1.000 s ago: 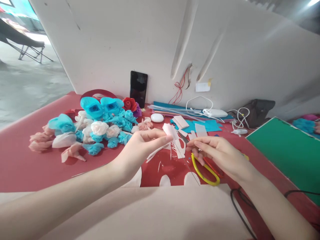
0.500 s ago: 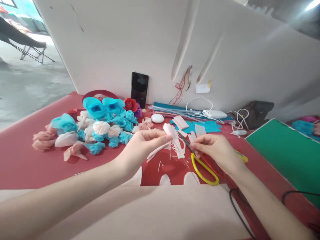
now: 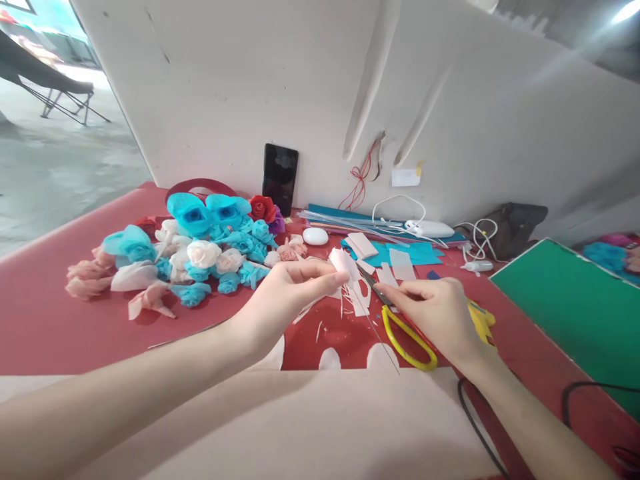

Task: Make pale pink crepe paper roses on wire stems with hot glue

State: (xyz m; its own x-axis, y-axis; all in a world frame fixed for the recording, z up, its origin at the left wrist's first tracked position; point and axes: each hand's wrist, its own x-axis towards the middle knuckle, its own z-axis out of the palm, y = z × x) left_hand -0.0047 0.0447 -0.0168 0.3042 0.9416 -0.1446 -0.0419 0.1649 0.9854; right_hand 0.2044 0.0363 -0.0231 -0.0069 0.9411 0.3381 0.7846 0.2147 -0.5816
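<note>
My left hand [image 3: 280,297] pinches a pale pink paper petal [image 3: 343,260] between thumb and fingertips. A thin wire [image 3: 376,331] runs from the petal down to the right, over the pink sheet's edge. My right hand [image 3: 440,312] has its fingers closed, with the tips over the scissors [image 3: 423,365] near the pivot. Whether it touches them, or pinches anything small, is hidden. The scissors lie on the red table, with one yellow and one red handle. Under the hands are pink paper offcuts [image 3: 361,305] and thin shreds.
Blue, white and pink paper flowers [image 3: 203,255] are heaped at the left. A phone [image 3: 280,179] leans on the white panel, near a white case [image 3: 315,236]. A large pink sheet [image 3: 280,427] covers the front; a green board [image 3: 575,313] and yellow tool [image 3: 481,323] lie right.
My right hand has turned, with its fingertips shifting slightly left over the scissors and its knuckles lower. The left hand stays nearly in place, still pinching the petal.
</note>
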